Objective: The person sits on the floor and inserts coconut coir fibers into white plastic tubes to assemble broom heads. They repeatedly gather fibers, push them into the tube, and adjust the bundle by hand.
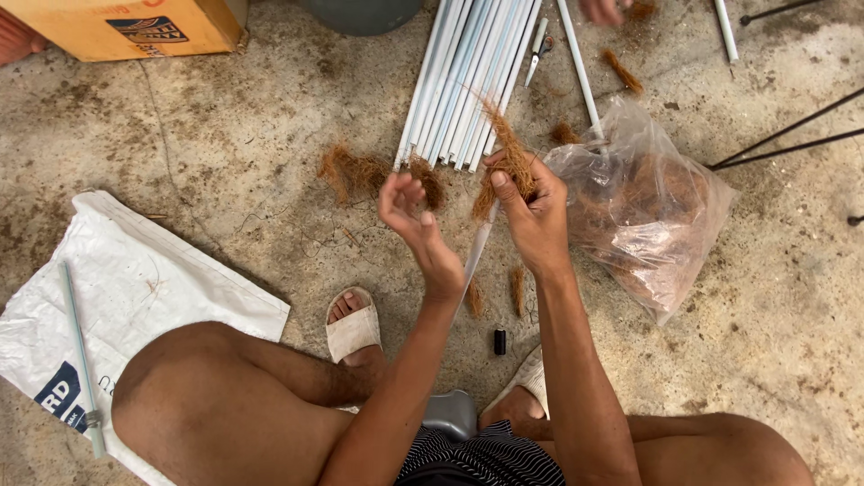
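My right hand [531, 211] grips a tuft of brown coconut fibre [509, 153] pressed against a thin white pipe [474, 256] that slants down toward my knees. My left hand [416, 225] hovers just left of it, palm up, fingers spread and curled, holding nothing. A bundle of several white pipes [468, 81] lies on the concrete floor just beyond both hands. Loose clumps of fibre [351, 171] sit at the bundle's near end.
A clear plastic bag of brown fibre [648, 211] lies to the right. A white woven sack [135, 279] with a thin rod [79, 351] on it lies left. A cardboard box [126, 27] stands far left. Another person's hand [605, 9] shows at the top edge. Black rods [783, 135] cross the right side.
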